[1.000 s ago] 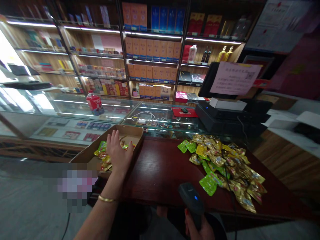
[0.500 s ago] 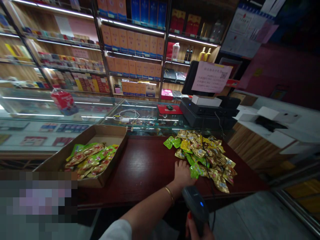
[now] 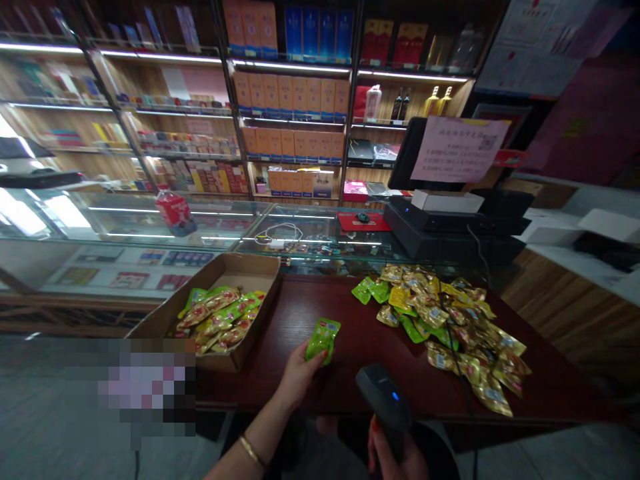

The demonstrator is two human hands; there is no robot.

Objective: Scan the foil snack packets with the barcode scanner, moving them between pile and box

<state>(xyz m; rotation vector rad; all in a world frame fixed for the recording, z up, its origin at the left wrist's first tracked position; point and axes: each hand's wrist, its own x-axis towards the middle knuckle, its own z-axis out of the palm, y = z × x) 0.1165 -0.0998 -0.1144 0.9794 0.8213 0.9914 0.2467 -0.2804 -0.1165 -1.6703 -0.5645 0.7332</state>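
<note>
A small green snack packet is pinched in my left hand, raised a little over the dark red table. My right hand grips the handle of a black barcode scanner, which has a blue light on top. The scanner's head points up toward the table, just right of the packet. To the right lies a loose pile of gold and green snack packets. On the left, an open cardboard box holds several more gold and green packets.
Behind the table runs a glass display counter, bearing a red-labelled bottle, a white cable and a mouse. A monitor stands at the back right. The scanner's cord crosses the packet pile.
My left hand has taken a green packet from the pile's near edge and moved left with it. The scanner stays in my right hand. The view has turned slightly left.
</note>
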